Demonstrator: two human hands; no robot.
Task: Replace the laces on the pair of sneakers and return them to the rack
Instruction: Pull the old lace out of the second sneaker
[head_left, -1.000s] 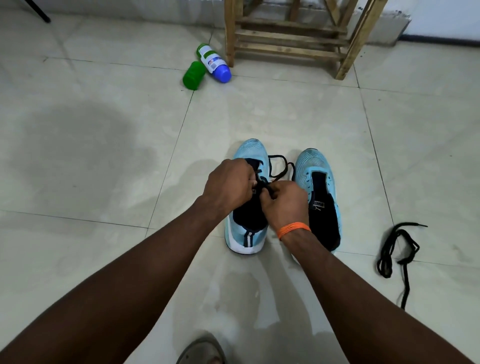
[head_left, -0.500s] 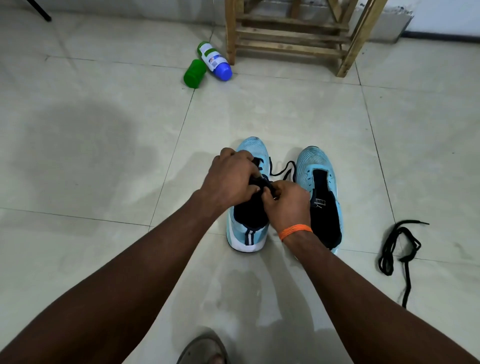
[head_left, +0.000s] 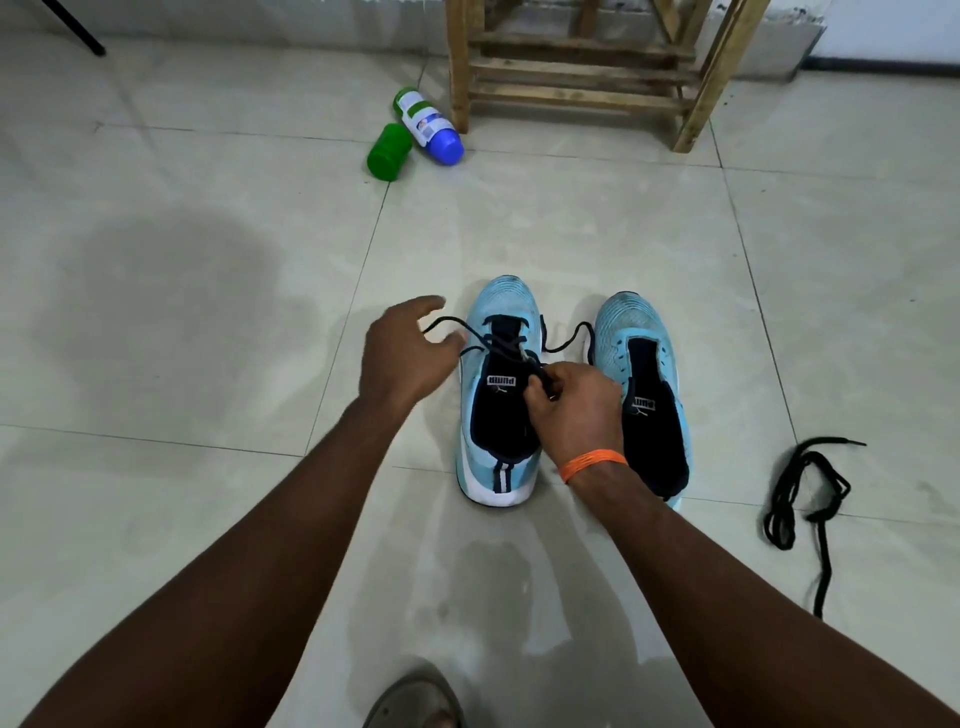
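Note:
Two light blue sneakers stand side by side on the tiled floor, toes pointing away from me. The left sneaker (head_left: 501, 364) has a black lace (head_left: 498, 340) through its upper eyelets. My right hand (head_left: 576, 410) pinches one end of that lace over the shoe's tongue. My left hand (head_left: 405, 348) hovers just left of the shoe, fingers spread, with the other lace end looping by its fingertips. The right sneaker (head_left: 641, 379) shows no lace. A loose black lace (head_left: 802, 499) lies tangled on the floor to the right.
A wooden rack (head_left: 582, 73) stands against the far wall. A green cup (head_left: 388, 152) and a blue-capped bottle (head_left: 428, 127) lie on the floor by its left leg. A sandalled foot (head_left: 415, 701) shows at the bottom edge.
My left hand has let go of the lace and moved left off the shoe, opening its fingers. My right hand stays on the lace, and the shoe's tongue is now uncovered.

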